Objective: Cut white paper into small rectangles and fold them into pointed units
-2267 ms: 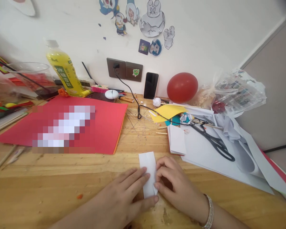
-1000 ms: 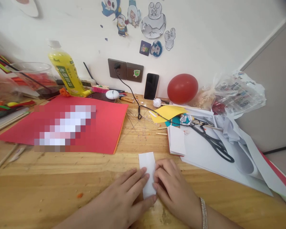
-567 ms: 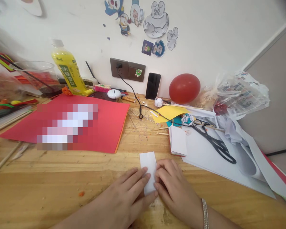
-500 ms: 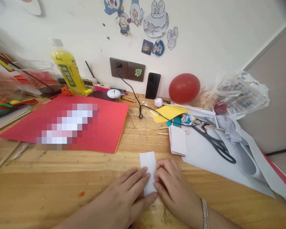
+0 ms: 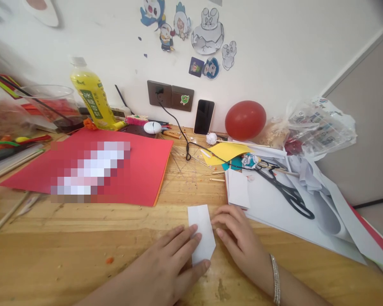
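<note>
Toward the near worktop [image 5: 83, 242] edge, my left hand [image 5: 170, 260] is pressing white paper [image 5: 206, 237], right hand [image 5: 243, 244] alongside, both grips released.

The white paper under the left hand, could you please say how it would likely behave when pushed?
The white paper is probably light, being a small piece. Lying flat on the wooden table, it would likely slide rather than roll. With the left hand resting on it, it may resist moving.
</note>
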Demonstrator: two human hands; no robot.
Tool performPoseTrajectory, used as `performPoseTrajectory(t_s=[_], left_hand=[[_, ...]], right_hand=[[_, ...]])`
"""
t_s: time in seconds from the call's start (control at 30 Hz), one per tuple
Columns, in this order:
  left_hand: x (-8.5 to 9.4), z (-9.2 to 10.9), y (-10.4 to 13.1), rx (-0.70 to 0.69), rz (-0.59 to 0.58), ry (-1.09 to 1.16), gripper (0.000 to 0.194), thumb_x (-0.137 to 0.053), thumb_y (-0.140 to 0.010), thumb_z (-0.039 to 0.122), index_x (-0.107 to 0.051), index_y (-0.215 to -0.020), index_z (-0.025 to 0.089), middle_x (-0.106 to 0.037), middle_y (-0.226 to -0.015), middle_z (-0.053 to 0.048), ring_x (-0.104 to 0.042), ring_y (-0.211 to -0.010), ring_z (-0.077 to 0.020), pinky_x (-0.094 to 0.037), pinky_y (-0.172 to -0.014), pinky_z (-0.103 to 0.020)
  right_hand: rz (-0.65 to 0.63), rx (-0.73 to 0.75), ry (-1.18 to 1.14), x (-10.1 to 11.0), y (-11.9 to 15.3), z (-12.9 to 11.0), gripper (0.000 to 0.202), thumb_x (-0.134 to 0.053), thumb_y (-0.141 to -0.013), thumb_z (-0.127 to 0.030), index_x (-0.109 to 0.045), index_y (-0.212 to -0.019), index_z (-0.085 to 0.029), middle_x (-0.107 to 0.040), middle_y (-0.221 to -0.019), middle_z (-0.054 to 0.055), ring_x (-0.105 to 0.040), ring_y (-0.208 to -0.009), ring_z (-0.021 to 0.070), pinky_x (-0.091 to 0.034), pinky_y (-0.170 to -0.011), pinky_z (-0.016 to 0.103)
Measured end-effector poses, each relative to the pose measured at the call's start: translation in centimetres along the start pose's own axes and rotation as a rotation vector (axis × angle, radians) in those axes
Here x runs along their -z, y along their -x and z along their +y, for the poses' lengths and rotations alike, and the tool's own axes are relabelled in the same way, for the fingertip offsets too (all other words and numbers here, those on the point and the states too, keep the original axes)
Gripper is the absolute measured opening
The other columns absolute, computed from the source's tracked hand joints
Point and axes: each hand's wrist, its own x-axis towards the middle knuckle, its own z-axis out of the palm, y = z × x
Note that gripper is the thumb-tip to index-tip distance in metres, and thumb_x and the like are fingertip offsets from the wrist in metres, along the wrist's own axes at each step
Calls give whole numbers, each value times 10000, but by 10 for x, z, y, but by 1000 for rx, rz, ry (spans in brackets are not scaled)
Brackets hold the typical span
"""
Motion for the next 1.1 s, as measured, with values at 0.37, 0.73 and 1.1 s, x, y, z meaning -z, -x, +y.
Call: performPoseTrajectory(t_s=[0.37,0.73,1.1], left_hand=[[-5,-6,1,-11,186,-145,410,-562,-867,437,-629,-1156,152,-572,-1281,-155,-461,-1233,-335,-401,-1003,-477],[-50,-12,-2,274,315,-396,686,-629,-772,530,-552,-1234,29,-576,-1229,-212,-480,-1149,-381,-416,-946,-492],[-69,-15,-4,101,315,-354,466,-480,-870,359,-566,-1207,49,-574,-1251,-198,-497,-1146,-354,-432,-946,-469]], right_hand=[[-86,390,187,12,-3,-4,271,-476,-876,-108,-622,-1098,-163,-660,-1113,130,-566,-1005,252,-507,-849,450],[-238,466,56,8,-3,-17,310,-516,-858,-143,-575,-1162,-128,-684,-1102,102,-590,-979,212,-509,-873,367],[-159,421,64,13,-4,-5,325,-590,-839,-228,-579,-1150,-137,-675,-1094,119,-582,-985,234,-505,-852,391]])
